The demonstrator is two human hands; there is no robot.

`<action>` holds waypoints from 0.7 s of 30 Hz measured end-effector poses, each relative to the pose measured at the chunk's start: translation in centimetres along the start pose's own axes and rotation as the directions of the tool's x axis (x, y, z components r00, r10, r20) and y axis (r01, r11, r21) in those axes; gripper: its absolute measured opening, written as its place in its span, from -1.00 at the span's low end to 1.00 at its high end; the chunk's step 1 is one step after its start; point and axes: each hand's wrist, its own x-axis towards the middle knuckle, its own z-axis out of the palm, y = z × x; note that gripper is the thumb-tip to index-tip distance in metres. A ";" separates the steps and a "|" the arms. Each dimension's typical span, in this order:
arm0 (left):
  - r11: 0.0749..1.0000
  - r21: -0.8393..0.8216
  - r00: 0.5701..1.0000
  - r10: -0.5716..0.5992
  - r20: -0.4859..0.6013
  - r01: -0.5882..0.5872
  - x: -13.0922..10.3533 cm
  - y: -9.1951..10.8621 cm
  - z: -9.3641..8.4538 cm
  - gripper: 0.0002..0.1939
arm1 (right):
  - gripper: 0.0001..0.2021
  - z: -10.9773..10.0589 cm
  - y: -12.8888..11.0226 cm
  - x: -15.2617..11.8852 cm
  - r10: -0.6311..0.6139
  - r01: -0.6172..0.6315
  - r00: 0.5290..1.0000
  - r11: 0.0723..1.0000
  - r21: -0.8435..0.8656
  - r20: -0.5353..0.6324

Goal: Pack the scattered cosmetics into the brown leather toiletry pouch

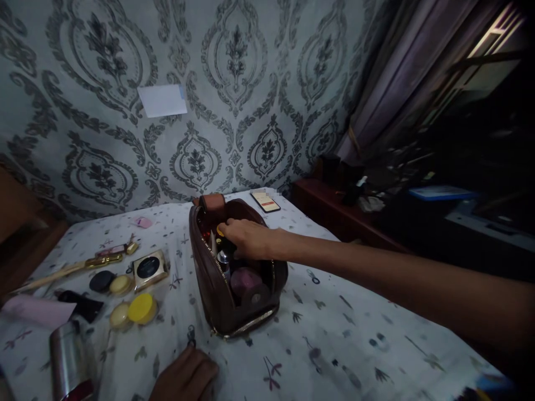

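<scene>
A dark brown zip bag (204, 303) stands unzipped on the patterned sheet, its brown strap (213, 204) at the far end. My right hand (248, 238) reaches inside with the fingers closed. A yellow piece (220, 230) shows at its fingertips, but what the fingers grip is mostly hidden. Below that hand in the bag lie a pinkish-purple rounded item (246, 281) and a silver-topped container (223, 257). My left hand (186, 376) rests on the sheet in front of the bag, fingers loosely bent, with nothing visible in it.
Left of the bag lie a gold compact (150, 268), a yellow-lidded jar (142, 308), other small pots, a black tube (81, 304), a pink tube (39, 312), a brush (67, 273) and a steel bottle (69, 362). A phone (266, 201) lies behind the bag.
</scene>
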 end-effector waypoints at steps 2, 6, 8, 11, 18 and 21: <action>1.000 -0.013 1.000 0.002 -0.023 -0.002 0.7 0.3 -0.6 -0.77 | -0.52 -0.1 0.0 -0.1 -0.006 0.006 1.000 1.000 -0.003 -0.007; 0.997 -0.072 0.999 -0.008 -0.043 0.005 1.7 0.7 -1.5 -0.79 | -0.53 -1.2 -0.3 -0.9 -0.014 0.019 0.998 0.998 -0.066 0.061; 0.996 -0.085 0.999 -0.014 -0.045 0.010 1.8 0.8 -1.6 -0.79 | -0.52 -1.9 -0.6 -1.4 -0.012 0.029 0.987 0.994 -0.104 0.159; 0.997 -0.081 0.999 -0.015 -0.048 0.011 1.6 0.8 -1.5 -0.79 | -0.56 -2.3 -1.2 -2.0 0.006 0.025 0.971 0.992 -0.127 0.241; 0.996 -0.086 1.000 -0.025 0.001 0.025 1.5 0.9 -1.5 -0.79 | -0.63 -1.5 -1.9 -2.3 0.013 0.020 0.967 0.992 -0.127 0.255; 0.997 -0.075 1.000 -0.023 0.000 0.023 1.5 1.0 -1.5 -0.78 | -0.64 -1.1 -2.3 -2.3 0.011 0.026 0.958 0.992 -0.126 0.286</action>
